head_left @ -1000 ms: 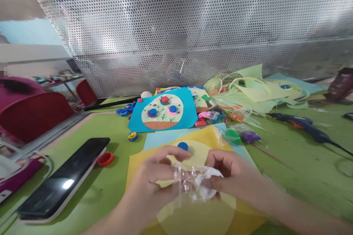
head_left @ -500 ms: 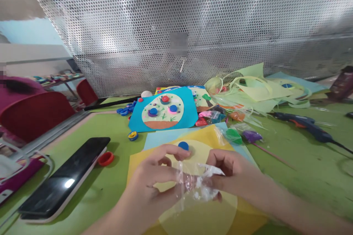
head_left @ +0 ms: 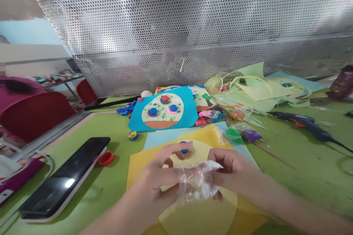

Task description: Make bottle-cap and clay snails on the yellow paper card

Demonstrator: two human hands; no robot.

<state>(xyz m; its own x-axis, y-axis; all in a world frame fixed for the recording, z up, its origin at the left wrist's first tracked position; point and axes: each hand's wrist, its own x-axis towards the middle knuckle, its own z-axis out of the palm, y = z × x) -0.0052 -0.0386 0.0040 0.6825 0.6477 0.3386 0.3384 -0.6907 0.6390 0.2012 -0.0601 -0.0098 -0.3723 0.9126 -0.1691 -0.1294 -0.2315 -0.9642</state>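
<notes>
My left hand (head_left: 157,176) and my right hand (head_left: 230,170) both pinch a crumpled clear plastic wrapper (head_left: 198,181) between them, low in the middle of the view. Under the hands lies a yellow paper sheet (head_left: 138,163) with a pale yellow oval on it (head_left: 201,213). A blue bottle cap (head_left: 184,149) sits on the oval just beyond my left fingers, partly hidden by them.
A black phone (head_left: 64,176) and a red cap (head_left: 106,158) lie left on the green table (head_left: 303,161). Behind: a blue sheet with a decorated oval (head_left: 164,112), clay packets (head_left: 239,135), paper scraps (head_left: 253,91), a glue gun (head_left: 303,123), a perforated metal screen (head_left: 193,29).
The hands have drawn slightly closer together, bunching the wrapper tighter. My left fingers now reach over the blue cap.
</notes>
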